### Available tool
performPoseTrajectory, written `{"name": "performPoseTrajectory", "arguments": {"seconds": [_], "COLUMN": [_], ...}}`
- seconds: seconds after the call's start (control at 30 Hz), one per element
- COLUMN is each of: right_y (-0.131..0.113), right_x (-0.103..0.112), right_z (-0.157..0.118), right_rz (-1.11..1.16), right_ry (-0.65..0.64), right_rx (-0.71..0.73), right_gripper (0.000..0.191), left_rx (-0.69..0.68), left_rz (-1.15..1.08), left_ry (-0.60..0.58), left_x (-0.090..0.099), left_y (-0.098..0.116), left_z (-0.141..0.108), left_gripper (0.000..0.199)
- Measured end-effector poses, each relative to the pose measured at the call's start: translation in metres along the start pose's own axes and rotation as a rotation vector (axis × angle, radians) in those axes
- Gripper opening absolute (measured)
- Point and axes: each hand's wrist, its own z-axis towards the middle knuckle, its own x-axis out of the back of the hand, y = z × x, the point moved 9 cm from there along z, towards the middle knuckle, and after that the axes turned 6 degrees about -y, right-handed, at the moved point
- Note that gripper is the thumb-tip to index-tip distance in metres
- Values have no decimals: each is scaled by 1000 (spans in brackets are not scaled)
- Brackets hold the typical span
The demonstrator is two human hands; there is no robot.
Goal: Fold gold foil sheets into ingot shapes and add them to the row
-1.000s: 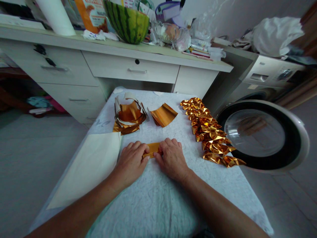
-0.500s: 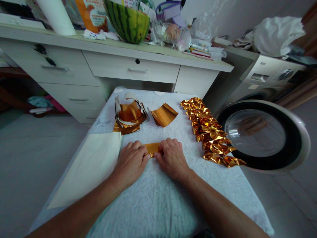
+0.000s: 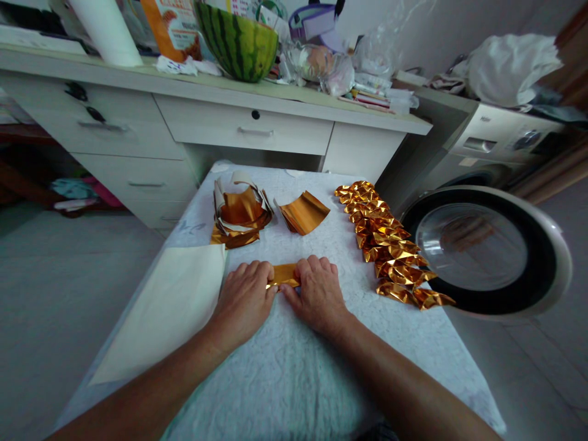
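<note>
Head view: we find the strip lying on the table, between the left hand and the right hand. Each hand has an end of it, fingers bunched on top and thumb along the near edge; we record a narrow grip on both sides. Whether the thumbs reach beneath, we cannot tell.

Since the previous frames, the right thumb has slid inward and sits near the left one, while the left fingers cover more of the far corner. We take this to mean the near edge is being pressed into a fold. Nothing else has shifted noticeably.

Beyond the hands we note loose sheets and, left of them, a curled bundle. Gold folded pieces line the right side, near the open washer door, which restricts that edge. The left forearm crosses a pale paper, limiting room there. A melon stands on the counter behind.
</note>
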Motion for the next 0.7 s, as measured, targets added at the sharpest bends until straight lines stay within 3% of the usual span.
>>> {"name": "performPoseTrajectory", "arguments": {"seconds": [0.17, 0.43, 0.7], "right_y": [0, 1, 21], "right_x": [-1, 1, 4], "right_z": [0, 0, -1], "right_rz": [-18, 43, 85], "right_ry": [-1, 10, 19], "right_rx": [-34, -27, -66], "right_gripper": [42, 31, 32], "left_rx": [7, -36, -34], "left_rz": [-71, -84, -107], "left_ry": [15, -47, -48], "left_x": [0, -7, -5], "left_y": [-4, -3, -3], "left_z": [-1, 0, 0], "left_gripper": [5, 11, 12]}}
